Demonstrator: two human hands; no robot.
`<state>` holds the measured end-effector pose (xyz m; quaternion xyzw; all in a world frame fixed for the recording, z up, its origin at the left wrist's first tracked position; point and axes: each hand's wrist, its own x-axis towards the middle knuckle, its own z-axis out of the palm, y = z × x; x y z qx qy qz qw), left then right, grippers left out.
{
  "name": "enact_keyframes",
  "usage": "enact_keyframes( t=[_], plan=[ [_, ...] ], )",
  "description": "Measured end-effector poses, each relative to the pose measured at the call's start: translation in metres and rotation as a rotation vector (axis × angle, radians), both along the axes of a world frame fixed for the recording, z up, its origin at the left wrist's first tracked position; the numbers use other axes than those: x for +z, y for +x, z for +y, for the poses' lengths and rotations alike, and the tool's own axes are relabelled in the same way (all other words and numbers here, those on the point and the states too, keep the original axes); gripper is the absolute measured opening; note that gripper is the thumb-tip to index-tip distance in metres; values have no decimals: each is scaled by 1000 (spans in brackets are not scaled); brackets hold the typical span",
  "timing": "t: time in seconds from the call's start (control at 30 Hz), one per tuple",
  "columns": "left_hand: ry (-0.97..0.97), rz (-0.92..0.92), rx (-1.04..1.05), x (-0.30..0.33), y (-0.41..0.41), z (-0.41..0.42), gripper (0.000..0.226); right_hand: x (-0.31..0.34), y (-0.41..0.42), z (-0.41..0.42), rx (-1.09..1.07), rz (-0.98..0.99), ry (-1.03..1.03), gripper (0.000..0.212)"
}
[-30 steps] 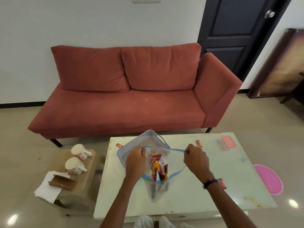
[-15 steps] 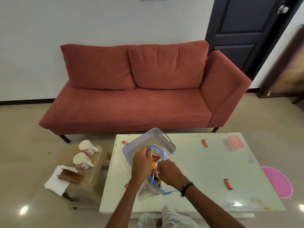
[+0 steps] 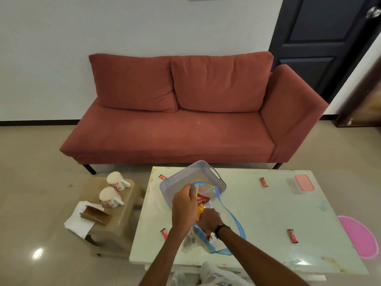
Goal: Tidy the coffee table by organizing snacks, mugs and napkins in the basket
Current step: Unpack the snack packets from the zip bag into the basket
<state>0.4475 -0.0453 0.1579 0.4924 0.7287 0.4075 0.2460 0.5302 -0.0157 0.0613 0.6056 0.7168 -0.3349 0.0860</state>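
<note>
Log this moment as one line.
left hand: grips clear blue-rimmed zip bag | right hand: inside bag | grey perforated plastic basket: behind

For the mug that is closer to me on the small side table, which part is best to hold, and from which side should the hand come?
Grip the handle of the nearer mug. It sticks out on the right, toward the coffee table, with free space around it. Coming from that side probably avoids the napkins and the far mug.
</note>
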Motion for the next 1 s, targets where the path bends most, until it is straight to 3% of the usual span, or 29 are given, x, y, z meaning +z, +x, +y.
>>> enact_keyframes(
  t=[0.1,0.23,0.4,0.53,0.83,1.0],
  plan=[
    [-37,23,20,-5,-2,3,27,11,-2,0,-14,-6,31,22],
    [-100,13,96,-13,-14,14,31,45,-3,13,66,60,141,26],
    [-163,-76,221,-19,-23,40,37,94,17,42,19,199,329,8],
    [-159,-133,297,-24,-24,73,36,111,36,72,-110,372,445,11],
    [-187,-50,425,-45,-53,141,36,119,60,176,-277,661,557,16],
    [-237,-4,470,-77,-66,154,42,80,66,250,-370,663,669,18]
  ],
)
